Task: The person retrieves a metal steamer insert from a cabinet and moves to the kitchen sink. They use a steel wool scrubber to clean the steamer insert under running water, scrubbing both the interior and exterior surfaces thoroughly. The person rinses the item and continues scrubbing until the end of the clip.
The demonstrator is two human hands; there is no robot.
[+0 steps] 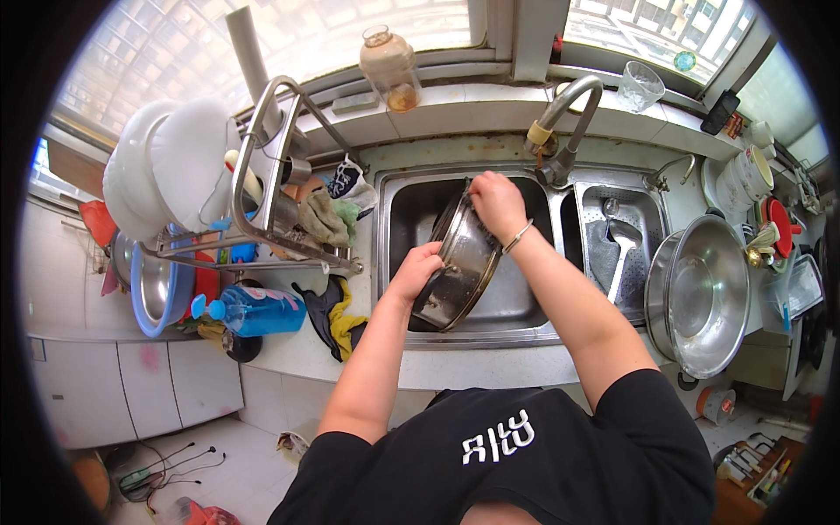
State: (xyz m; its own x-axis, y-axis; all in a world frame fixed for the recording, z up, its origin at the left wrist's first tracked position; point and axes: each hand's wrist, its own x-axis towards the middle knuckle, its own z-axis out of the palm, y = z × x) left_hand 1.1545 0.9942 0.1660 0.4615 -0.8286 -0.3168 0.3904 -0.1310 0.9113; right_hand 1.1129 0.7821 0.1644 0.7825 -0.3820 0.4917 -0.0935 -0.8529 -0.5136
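Observation:
A stained metal pan is tilted on its side in the left basin of a stainless steel sink. My left hand grips its near left rim, thumb on the outer wall. At the pan's upper edge, my right hand is closed around something dark, perhaps a scouring pad, mostly hidden by the fingers. The faucet stands behind, just right of that hand. In the smaller right basin lie a white-handled ladle or spatula and a metal spoon.
Large steel basins lean right of the sink. Left are a metal rack with white plates, a blue liquid bottle and black-and-yellow cloths. A glass and a jar stand on the sill.

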